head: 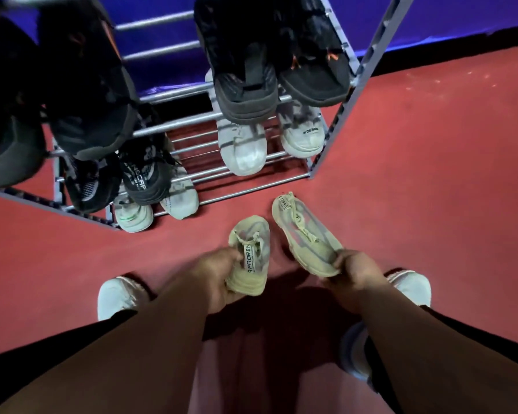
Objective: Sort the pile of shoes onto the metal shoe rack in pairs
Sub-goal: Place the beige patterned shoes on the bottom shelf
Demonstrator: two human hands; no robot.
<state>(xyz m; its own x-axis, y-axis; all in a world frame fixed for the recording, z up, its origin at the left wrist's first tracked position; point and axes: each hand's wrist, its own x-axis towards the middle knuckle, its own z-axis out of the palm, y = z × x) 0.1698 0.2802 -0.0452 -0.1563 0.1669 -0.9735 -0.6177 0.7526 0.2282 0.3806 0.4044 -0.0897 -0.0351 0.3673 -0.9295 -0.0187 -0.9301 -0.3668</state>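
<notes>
Glossy metal rack [177,124], matt red floor [431,174]
Pale yellow shoes [250,255] before the rack look soft mesh cloth.

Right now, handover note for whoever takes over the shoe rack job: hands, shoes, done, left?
Left hand: grips one yellow shoe.
Right hand: grips the matching yellow shoe by its heel. Both are in front of the metal rack, not on it.
Done: ten shoes on the rack in twos, six dark, four white.
Left: set the yellow pair side by side on bare bars; the lower tier's middle looks free. Another pale shoe shows partly behind the right forearm; check it.
</notes>
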